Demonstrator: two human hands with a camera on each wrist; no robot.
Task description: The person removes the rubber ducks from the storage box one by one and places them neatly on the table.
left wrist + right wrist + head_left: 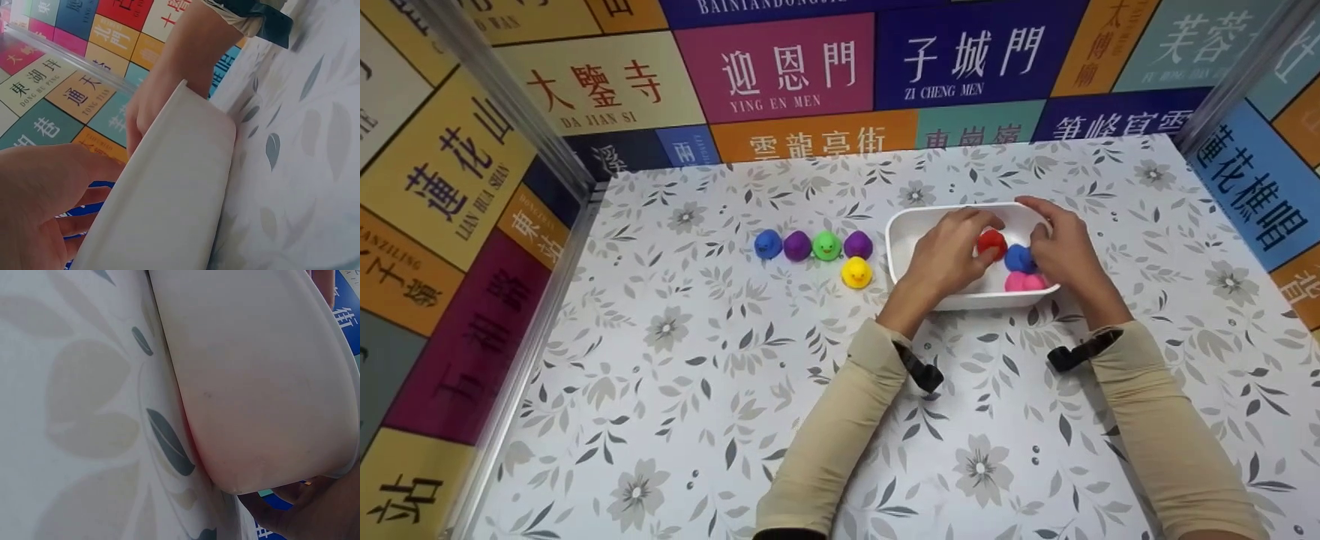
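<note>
A white plastic box (982,301) stands on the table, its side wall (163,185) filling much of the left wrist view. My left hand (952,251) reaches into it, thumb and fingers pinching a red rubber duck (992,245). At the box's right end my right hand (1065,244) grips the rim, thumb inside and fingers around the outer wall; part of that hand (309,503) shows beside the box in the right wrist view. Blue ducks (1019,259) and pink ducks (1024,282) lie inside near the right thumb, partly covered.
Left of the box, a blue duck (768,244), a purple duck (797,246), a green duck (826,246) and another purple duck (858,245) form a row. A yellow duck (856,273) sits in front of its right end. Printed panels (780,67) wall the flowered tabletop (675,420).
</note>
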